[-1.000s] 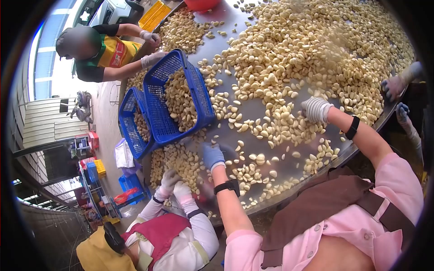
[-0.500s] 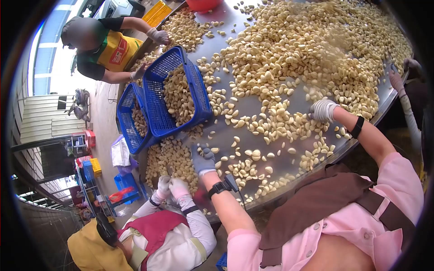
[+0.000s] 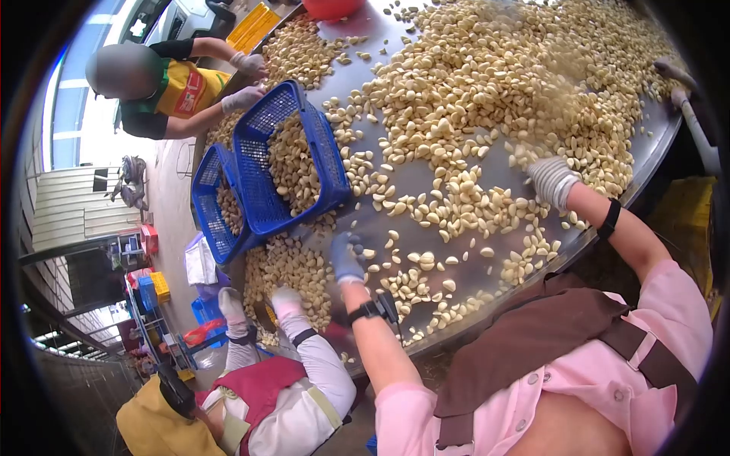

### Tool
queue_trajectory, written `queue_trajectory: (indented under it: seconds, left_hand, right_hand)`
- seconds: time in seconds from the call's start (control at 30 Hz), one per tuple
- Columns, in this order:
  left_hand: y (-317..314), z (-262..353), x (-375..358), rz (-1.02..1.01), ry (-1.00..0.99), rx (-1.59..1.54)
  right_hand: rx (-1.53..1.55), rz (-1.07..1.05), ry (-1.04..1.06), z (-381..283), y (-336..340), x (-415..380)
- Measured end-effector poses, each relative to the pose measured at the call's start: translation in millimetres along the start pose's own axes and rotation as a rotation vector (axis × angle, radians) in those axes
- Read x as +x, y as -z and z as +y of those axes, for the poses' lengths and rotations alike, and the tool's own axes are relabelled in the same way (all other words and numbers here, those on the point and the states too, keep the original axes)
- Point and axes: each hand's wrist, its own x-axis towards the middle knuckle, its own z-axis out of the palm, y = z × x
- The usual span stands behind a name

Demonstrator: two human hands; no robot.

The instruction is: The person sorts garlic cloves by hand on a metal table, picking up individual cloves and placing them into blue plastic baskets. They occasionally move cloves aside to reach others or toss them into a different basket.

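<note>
Cloves, smooth and curved, flank left hand and right hand, each grip impossible to tell

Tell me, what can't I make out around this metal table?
In the head view:
Left hand: whether it holds anything; too small and blurred.
Right hand: its palm, hidden by the back of the hand.
Red container: its full shape, cut off by the top edge.
Pale sleeve at right: its wearer, lost in the dark rim.
</note>
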Motion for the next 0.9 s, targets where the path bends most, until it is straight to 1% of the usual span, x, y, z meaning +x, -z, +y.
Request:
queue_trajectory:
  seconds: [0.03, 0.07, 0.1, 0.17, 0.2, 0.23, 0.27, 0.3, 0.33, 0.37, 0.4, 0.47, 0.5, 0.53, 0.6, 0.63, 0.67, 0.73, 0.77, 0.8, 0.87, 0.9]
  left_hand:
    - [7, -7, -11, -0.007, 0.01, -0.311]
    - [11, -13, -21, -0.01, 0.024, -0.623]
    - [6, -10, -34, -0.014, 0.029, -0.62]
    - [-11, -15, -62, 0.065, -0.14, 0.033]
    - [-20, -24, -68, 0.074, -0.304, 0.23]
    - [-26, -32, -75, 0.052, -0.38, 0.455]
    - [-34, -28, -86, 0.029, -0.454, 0.678]
    - [-39, -32, -89, 0.027, -0.452, 0.674]
    - [-44, -34, -92, 0.03, -0.466, 0.818]
    - [-49, -32, -94, 0.033, -0.483, 0.959]
    - [-53, -29, -95, 0.031, -0.485, 0.953]
    - [-56, -21, -97, 0.042, -0.39, 1.031]
    - [-55, -21, -94, 0.037, -0.386, 1.016]
    - [-58, -21, -92, 0.039, -0.391, 1.01]
    - [-58, -20, -93, 0.066, -0.371, 1.051]
    - [-59, -27, -89, 0.112, -0.45, 1.09]
    - [-57, -31, -85, 0.108, -0.46, 1.098]
    - [-60, -35, -80, 0.109, -0.567, 1.233]
    - [-66, -24, -86, 0.09, -0.498, 1.288]
    - [-68, -22, -82, 0.082, -0.509, 1.284]
    - [-68, -23, -71, 0.06, -0.443, 1.218]
    - [-68, -18, -73, 0.063, -0.427, 1.202]
  right_hand:
    - [-0.004, 0.059, -0.083, 12, -28, 11]
    - [-0.057, 0.066, -0.08, 18, -33, 14]
    - [-0.086, 0.076, -0.066, 20, -41, 18]
    - [-0.117, 0.084, -0.051, 16, -44, 16]
    - [-0.203, -0.011, 0.046, 5, -33, 12]
    - [-0.29, -0.104, 0.143, -5, -26, 7]
    - [-0.293, -0.106, 0.141, -14, -24, 3]
    - [-0.355, -0.145, 0.249, -23, -25, -3]
    - [-0.415, -0.184, 0.358, -29, -27, -8]
    - [-0.39, -0.105, 0.421, -30, -29, -13]
    - [-0.395, -0.106, 0.416, -28, -27, -14]
    - [-0.127, -0.19, 0.384, -22, -24, -14]
    - [-0.02, -0.165, 0.356, -14, -23, -16]
    - [-0.025, -0.161, 0.352, -7, -21, -22]
    - [0.21, -0.017, 0.256, 4, -8, -48]
    - [0.267, -0.153, 0.282, 15, -1, -59]
    - [0.278, -0.149, 0.276, 20, 12, -75]
    - [0.113, -0.51, 0.316, 30, 31, -112]
    - [0.12, -0.512, 0.301, 33, 31, -124]
    - [0.104, -0.529, 0.269, 36, 32, -133]
    - [0.082, -0.545, 0.235, 40, 29, -138]
    - [0.11, -0.365, 0.181, 37, 23, -131]
